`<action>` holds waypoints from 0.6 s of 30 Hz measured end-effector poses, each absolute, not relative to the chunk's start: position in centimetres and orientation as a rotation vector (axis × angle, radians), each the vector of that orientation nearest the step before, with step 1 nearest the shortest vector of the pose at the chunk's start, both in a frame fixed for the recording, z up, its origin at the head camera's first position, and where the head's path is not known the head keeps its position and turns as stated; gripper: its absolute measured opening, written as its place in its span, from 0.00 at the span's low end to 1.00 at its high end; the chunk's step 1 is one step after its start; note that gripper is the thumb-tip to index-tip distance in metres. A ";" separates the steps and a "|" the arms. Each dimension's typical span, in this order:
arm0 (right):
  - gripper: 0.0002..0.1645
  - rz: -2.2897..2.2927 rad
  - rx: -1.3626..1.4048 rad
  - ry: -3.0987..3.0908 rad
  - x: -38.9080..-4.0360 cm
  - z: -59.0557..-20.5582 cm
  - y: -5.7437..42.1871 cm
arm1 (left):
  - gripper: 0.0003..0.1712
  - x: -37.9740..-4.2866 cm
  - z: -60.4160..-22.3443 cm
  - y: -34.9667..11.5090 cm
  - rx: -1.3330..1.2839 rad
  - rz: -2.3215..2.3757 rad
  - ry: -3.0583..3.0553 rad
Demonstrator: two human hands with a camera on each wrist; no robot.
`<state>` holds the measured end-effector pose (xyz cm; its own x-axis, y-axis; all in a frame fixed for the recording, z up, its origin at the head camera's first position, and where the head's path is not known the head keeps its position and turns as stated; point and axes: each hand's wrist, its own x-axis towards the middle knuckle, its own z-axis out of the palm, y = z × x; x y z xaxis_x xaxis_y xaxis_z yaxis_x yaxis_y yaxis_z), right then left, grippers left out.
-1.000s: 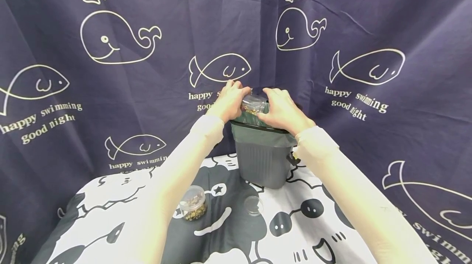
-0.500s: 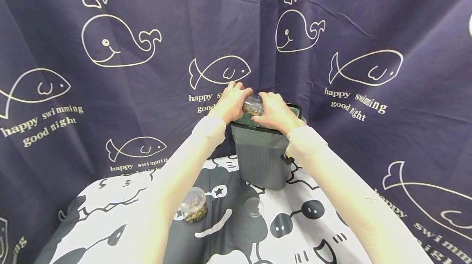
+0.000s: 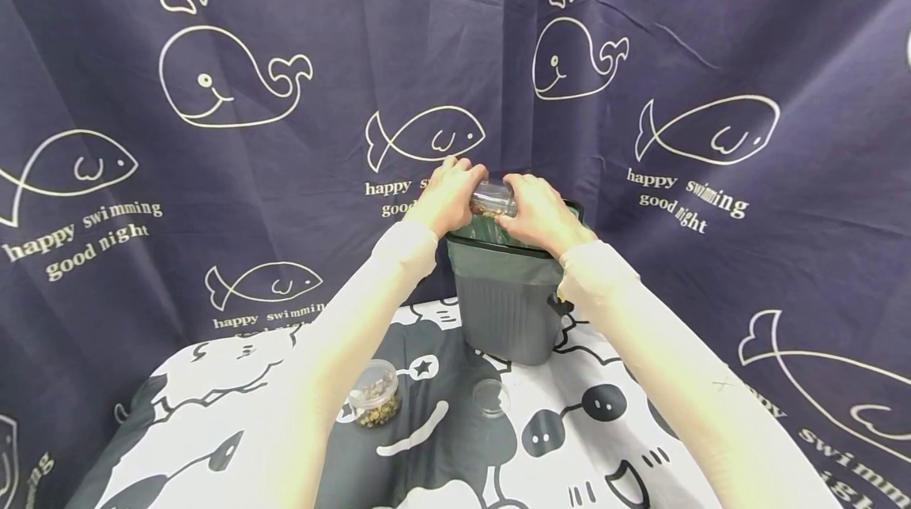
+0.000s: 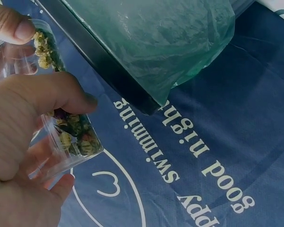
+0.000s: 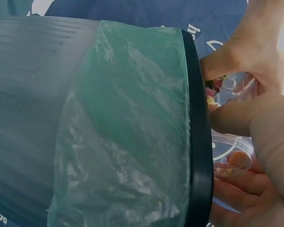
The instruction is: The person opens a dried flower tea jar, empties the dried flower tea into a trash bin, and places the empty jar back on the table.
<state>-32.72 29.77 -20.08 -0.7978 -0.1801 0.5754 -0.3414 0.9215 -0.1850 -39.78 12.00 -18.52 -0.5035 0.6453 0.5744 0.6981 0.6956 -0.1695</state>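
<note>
Above the bin's opening, a clear plastic jar (image 3: 493, 197) lies on its side with dried flower pieces (image 4: 80, 135) gathered along its lower wall. My left hand (image 3: 447, 194) grips the jar at its left end, thumb and fingers around the wall. At the other end my right hand (image 3: 546, 213) holds it too, its thumb (image 5: 232, 116) below and fingers over the top. The grey bin (image 3: 507, 315) has a green liner bag (image 5: 128, 123) folded over its black rim (image 5: 199, 137).
A second clear jar (image 3: 374, 394) with dried flowers stands on the patterned cloth at the left. Right of it lies a clear round lid (image 3: 491, 398). A dark blue curtain (image 3: 320, 201) hangs close behind the bin.
My right hand moved left toward my left hand along the jar, then slightly back right. The left hand, second jar, lid and bin stay about where they were.
</note>
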 end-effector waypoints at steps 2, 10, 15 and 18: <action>0.38 0.375 0.371 -2.504 -32.7 -20.1 29.9 | 0.35 -39.7 -18.6 12.0 -1.024 -0.133 -2.279; 0.37 0.344 0.388 -2.472 -32.8 -20.0 30.1 | 0.32 -39.6 -18.7 11.8 -1.030 -0.149 -2.207; 0.37 0.368 0.383 -2.480 -32.8 -20.0 30.3 | 0.33 -39.8 -18.6 11.7 -1.034 -0.172 -2.205; 0.36 0.382 0.372 -2.487 -32.8 -20.0 30.4 | 0.34 -40.0 -18.6 11.7 -1.048 -0.185 -2.210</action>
<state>-32.84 30.44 -20.04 -0.7875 -0.1767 0.5905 -0.3457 0.9198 -0.1858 -39.97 11.69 -18.63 -0.4486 0.6339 0.6300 0.7299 0.6666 -0.1510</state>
